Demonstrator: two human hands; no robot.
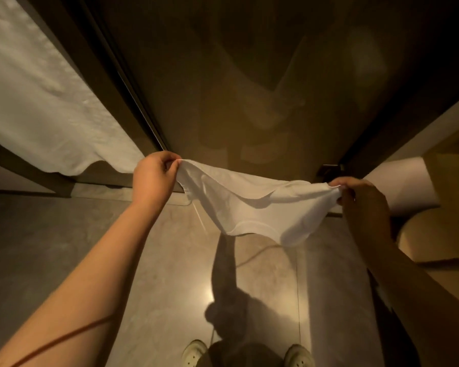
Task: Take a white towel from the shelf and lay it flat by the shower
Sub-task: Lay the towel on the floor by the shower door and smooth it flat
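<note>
A white towel [252, 205] hangs stretched between both hands, sagging in the middle, above the tiled floor [170, 260] in front of the glass shower door [236, 88]. My left hand [153, 178] pinches its left corner. My right hand [360, 197] pinches its right corner. The towel's lower edge hangs free, off the floor.
Another white towel [43, 96] hangs on a rail at the left. A white fixture [403, 181] and a tan rounded object [434, 234] stand at the right. My shoes [194, 353] are at the bottom. A thin cord [252, 256] trails over the floor under the towel.
</note>
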